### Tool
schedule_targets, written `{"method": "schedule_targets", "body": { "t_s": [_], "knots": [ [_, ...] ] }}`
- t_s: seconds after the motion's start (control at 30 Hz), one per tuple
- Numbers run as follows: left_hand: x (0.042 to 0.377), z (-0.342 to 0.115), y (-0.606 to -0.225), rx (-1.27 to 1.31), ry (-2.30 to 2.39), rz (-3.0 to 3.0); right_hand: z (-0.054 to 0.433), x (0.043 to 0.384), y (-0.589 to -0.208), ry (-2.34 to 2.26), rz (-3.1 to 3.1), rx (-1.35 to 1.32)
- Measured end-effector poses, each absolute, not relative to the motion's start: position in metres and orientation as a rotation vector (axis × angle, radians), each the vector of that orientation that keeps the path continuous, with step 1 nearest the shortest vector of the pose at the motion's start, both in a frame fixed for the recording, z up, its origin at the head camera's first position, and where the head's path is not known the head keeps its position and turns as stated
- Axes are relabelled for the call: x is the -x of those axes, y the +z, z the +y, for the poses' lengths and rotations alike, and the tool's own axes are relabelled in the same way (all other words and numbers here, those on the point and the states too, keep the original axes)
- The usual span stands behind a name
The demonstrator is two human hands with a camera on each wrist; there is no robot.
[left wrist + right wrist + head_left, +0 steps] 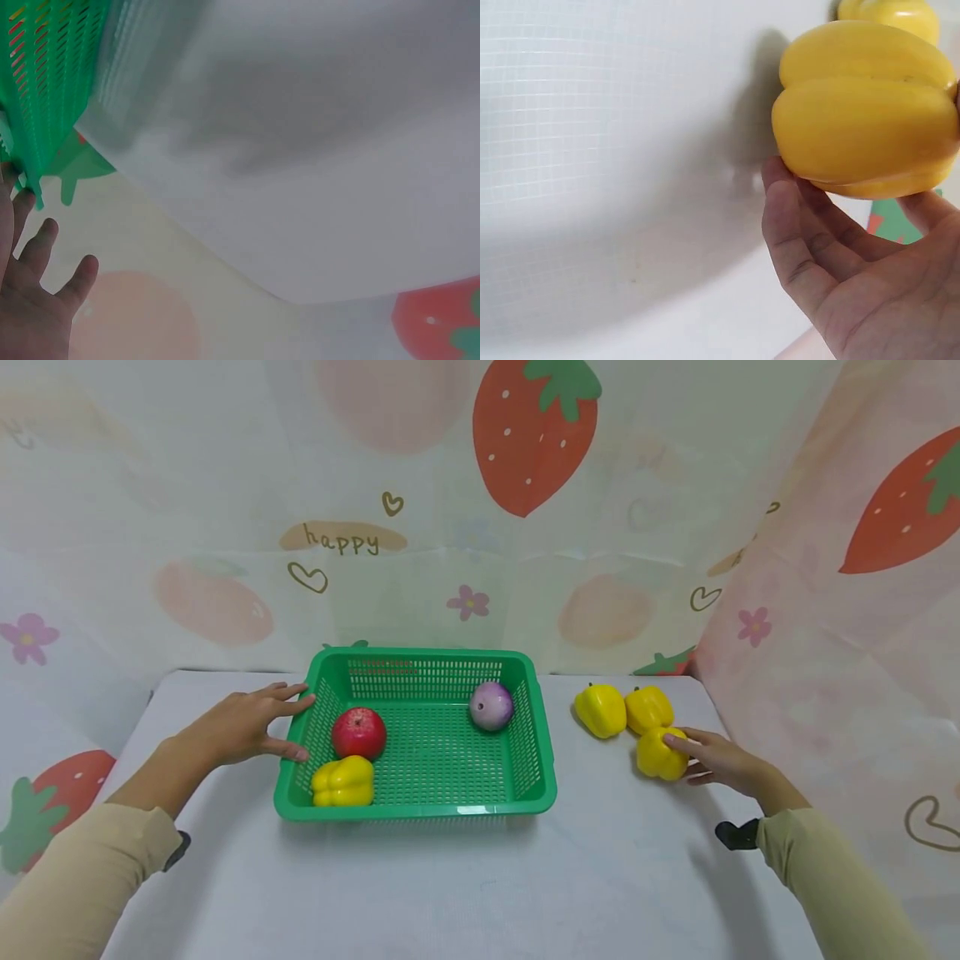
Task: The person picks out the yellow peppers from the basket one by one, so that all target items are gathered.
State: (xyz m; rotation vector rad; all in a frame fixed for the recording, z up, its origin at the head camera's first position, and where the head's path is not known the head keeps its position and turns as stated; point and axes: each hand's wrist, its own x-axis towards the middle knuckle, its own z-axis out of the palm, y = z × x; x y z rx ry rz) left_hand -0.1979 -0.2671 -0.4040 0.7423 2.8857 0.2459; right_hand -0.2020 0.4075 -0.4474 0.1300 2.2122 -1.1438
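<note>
My right hand [723, 762] grips a yellow bell pepper [660, 754], thumb on top and fingers along its side. The right wrist view shows this pepper [862, 120] large, with the fingers bent under it. My left hand [251, 724] is at the left side of a green plastic basket [412, 812], its fingers spread and fairly straight, fingertips right at the rim. Inside the basket are a red pomegranate [359, 733], another yellow bell pepper [342, 782] lying on its side, and a round purple vegetable [491, 707] at the back right.
Two more yellow bell peppers [601, 710] [649, 708] sit on the white table [480, 885] to the right of the basket, just behind the held one. A printed cloth [480, 552] with strawberries and hearts hangs along the table's back edge and right side.
</note>
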Motion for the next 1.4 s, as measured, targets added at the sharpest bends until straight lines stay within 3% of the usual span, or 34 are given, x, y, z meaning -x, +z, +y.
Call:
{"method": "schedule_targets", "body": {
  "t_s": [0.8, 1.1, 1.4],
  "knots": [
    [0.198, -0.266, -0.401, -0.72, 0.239, 2.871, 0.411, 0.199, -0.434, -1.069, 2.292, -0.107],
    [0.198, -0.266, -0.403, -0.715, 0.232, 2.874, 0.391, 0.223, -0.389, -1.086, 2.383, 0.001],
    [0.199, -0.268, -0.404, -0.72, 0.224, 2.872, 0.333, 0.25, -0.339, -1.147, 2.394, 0.237]
  ]
}}
